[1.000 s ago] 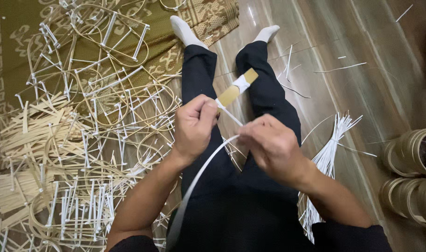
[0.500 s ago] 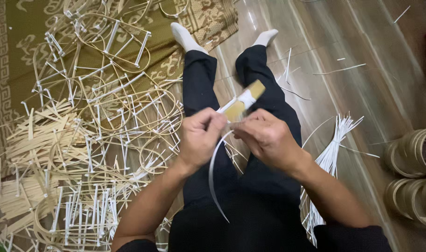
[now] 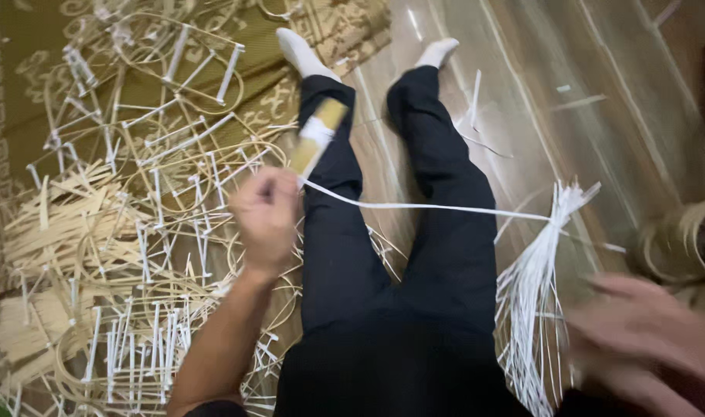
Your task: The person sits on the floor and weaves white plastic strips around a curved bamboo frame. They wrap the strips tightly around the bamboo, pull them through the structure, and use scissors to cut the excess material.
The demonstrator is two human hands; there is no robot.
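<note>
I sit on the floor with my legs in black trousers (image 3: 445, 185) stretched out. My left hand (image 3: 266, 220) is shut on one end of a long white strip (image 3: 429, 207) and on a flat yellow and white piece (image 3: 315, 139) that sticks up from the fist. The strip runs taut to the right across both legs. My right hand (image 3: 646, 340) is blurred at the lower right, its fingers spread over a bundle of white strips (image 3: 534, 293) lying beside my right leg. Nothing shows in that hand.
A large heap of pale woven frames and cut slats (image 3: 136, 232) covers the patterned olive rug (image 3: 28, 77) on my left. Coils of tan strip (image 3: 684, 239) stand at the right edge. Loose strips lie on the shiny wooden floor (image 3: 569, 69).
Both hands were together over my lap working the strip. My right hand has let go and swung down to the right; my left hand moved left, pulling the strip straight.
</note>
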